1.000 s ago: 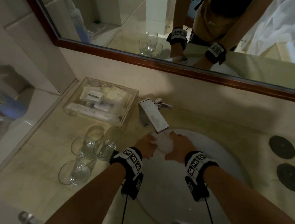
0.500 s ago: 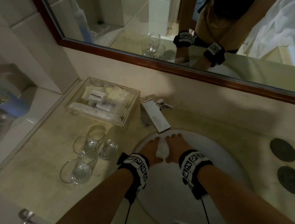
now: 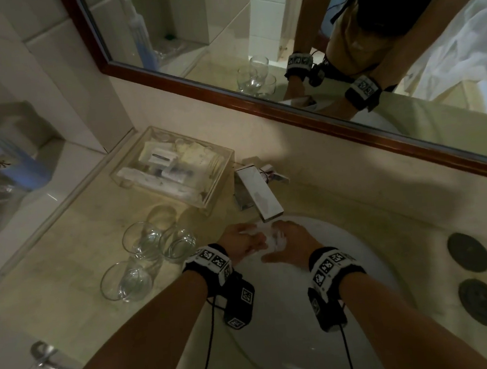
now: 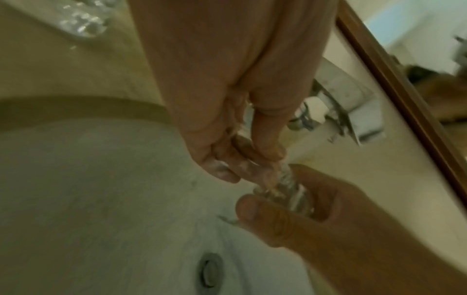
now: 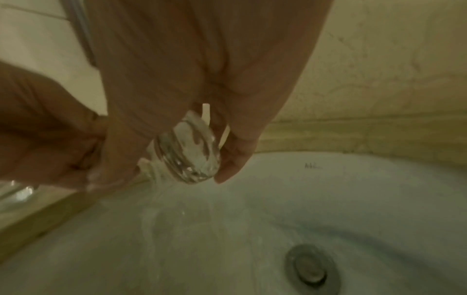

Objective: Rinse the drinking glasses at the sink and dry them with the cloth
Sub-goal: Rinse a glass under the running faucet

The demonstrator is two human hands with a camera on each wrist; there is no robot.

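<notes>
A clear drinking glass [image 3: 273, 237] [image 5: 188, 157] is under running water from the chrome faucet [image 3: 259, 197], over the white sink [image 3: 346, 263]. My right hand [image 3: 285, 241] [image 5: 202, 171] grips its body between thumb and fingers, and water streams off it. My left hand [image 3: 251, 238] [image 4: 252, 165] pinches the glass's [image 4: 280, 191] other end with thumb and fingertips. Three more clear glasses [image 3: 142, 241] [image 3: 178, 243] [image 3: 125, 283] stand upright on the counter left of the sink. I see no cloth.
A clear box of toiletries [image 3: 173, 167] sits behind the glasses, against the wall under the mirror [image 3: 253, 36]. Dark round discs [image 3: 467, 253] lie on the counter to the right. The drain [image 5: 312, 267] is at the bottom of the sink.
Both hands have stayed under the spout, shifting their hold on the glass in the water. The glasses on the counter have not moved.
</notes>
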